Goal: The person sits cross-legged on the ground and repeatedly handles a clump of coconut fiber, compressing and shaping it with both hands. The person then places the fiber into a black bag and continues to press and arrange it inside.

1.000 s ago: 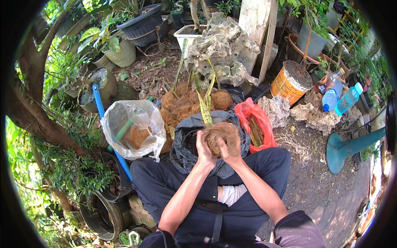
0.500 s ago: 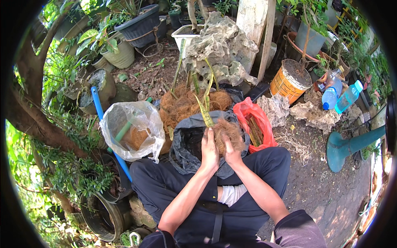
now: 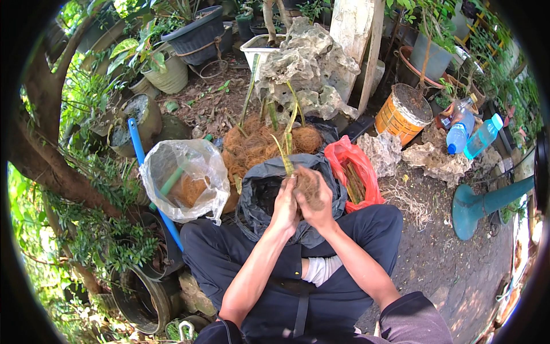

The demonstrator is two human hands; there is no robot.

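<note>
Between my hands is a leafy cutting [image 3: 285,156] with narrow, yellow-edged green leaves, its base bundled in brown coconut fiber [image 3: 307,186]. My left hand [image 3: 285,205] is closed around the lower part of the cutting. Pressed against the fiber from the other side, my right hand [image 3: 318,202] curls its fingers over it. Both hands are above an open black plastic bag [image 3: 260,183] with dark contents, in front of my crossed legs. Behind the bag, similar cuttings stand in a heap of fiber bundles [image 3: 246,146].
A clear plastic bag [image 3: 200,166] holding some fiber stands at left, near a blue pole [image 3: 137,146]. At right is a red bag [image 3: 372,175] with brown-green strips inside. Rough rocks [image 3: 312,63], potted plants, an orange bucket [image 3: 398,120] and plastic bottles [image 3: 481,137] surround the spot.
My right hand has turned and closed further over the fiber, covering more of it. The bundle sits slightly lower and closer to my left hand.
</note>
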